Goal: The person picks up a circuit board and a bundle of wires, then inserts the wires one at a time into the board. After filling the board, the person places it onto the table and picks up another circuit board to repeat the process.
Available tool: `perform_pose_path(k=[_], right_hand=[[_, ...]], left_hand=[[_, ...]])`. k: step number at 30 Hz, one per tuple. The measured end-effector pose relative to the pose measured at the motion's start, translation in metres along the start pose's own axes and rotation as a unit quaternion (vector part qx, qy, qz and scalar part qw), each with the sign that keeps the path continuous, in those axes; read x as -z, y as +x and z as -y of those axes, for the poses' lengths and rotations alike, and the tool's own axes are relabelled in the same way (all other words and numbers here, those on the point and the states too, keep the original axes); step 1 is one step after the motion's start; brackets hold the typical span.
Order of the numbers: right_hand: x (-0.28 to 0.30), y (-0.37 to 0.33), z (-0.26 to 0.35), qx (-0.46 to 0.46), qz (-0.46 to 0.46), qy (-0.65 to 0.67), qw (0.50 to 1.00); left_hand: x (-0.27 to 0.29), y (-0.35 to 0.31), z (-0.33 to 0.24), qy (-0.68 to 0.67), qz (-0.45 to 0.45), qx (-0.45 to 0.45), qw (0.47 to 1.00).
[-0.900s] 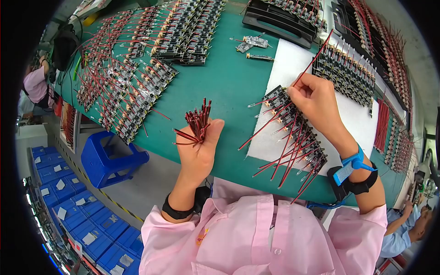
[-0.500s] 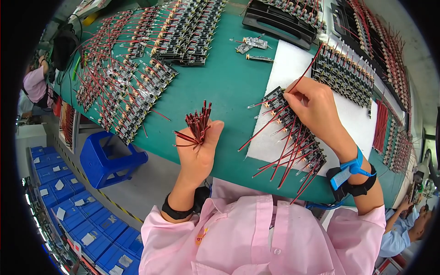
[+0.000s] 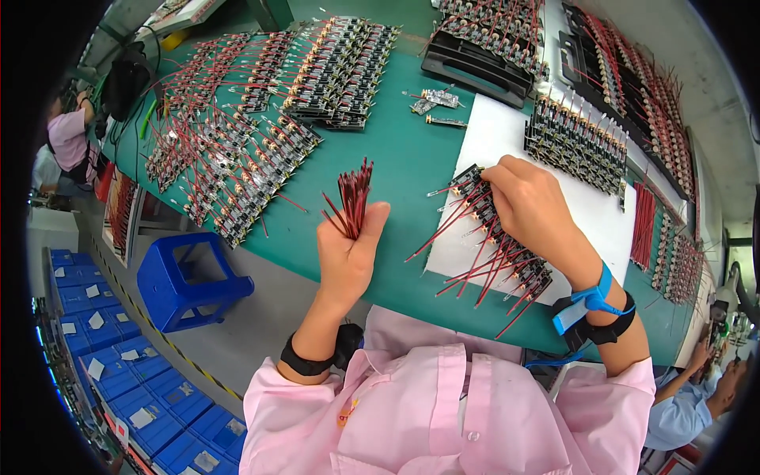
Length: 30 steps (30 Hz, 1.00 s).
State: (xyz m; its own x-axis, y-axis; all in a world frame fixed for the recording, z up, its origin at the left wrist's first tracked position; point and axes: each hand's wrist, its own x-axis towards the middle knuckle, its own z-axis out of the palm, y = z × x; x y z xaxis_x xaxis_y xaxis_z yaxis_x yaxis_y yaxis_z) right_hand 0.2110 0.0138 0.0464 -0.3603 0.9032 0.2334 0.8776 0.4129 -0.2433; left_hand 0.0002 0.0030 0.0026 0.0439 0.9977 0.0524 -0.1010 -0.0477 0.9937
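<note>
Head view: left hand [image 3: 351, 252] grips a bundle of red wires [image 3: 352, 196] upright above the green table [image 3: 396, 158]. Right hand [image 3: 532, 207], fingers curled, presses on a row of circuit boards [image 3: 507, 245] lying on a white sheet [image 3: 507, 142].

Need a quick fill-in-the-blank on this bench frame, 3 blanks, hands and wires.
1. The left hand holds a bunch of ____ wires upright above the mat.
2. The right hand rests on a row of circuit boards that lies on a ____ sheet.
3. The strap on the right wrist is ____.

Missing words: red; white; blue
</note>
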Motion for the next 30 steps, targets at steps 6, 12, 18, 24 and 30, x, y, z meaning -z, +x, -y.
perform_pose_path(k=[6,12,18,24,30], right_hand=[[0.008,-0.003,-0.003,-0.009,-0.023,0.040,0.999],[0.054,-0.045,0.005,-0.157,-0.059,0.108,0.980],[0.057,-0.141,0.028,-0.416,0.040,0.533,0.735],[0.030,-0.155,0.048,-0.448,-0.073,0.717,0.530],[0.031,-0.152,0.048,-0.447,-0.118,0.757,0.461]], left_hand=[[0.005,0.012,-0.022,-0.004,0.049,0.063,0.997],[0.000,0.032,-0.036,0.204,0.148,-0.011,0.968],[-0.021,0.058,-0.030,0.251,0.248,0.047,0.934],[-0.039,0.065,-0.033,0.217,0.302,0.202,0.906],[-0.040,0.061,-0.035,0.195,0.304,0.207,0.909]])
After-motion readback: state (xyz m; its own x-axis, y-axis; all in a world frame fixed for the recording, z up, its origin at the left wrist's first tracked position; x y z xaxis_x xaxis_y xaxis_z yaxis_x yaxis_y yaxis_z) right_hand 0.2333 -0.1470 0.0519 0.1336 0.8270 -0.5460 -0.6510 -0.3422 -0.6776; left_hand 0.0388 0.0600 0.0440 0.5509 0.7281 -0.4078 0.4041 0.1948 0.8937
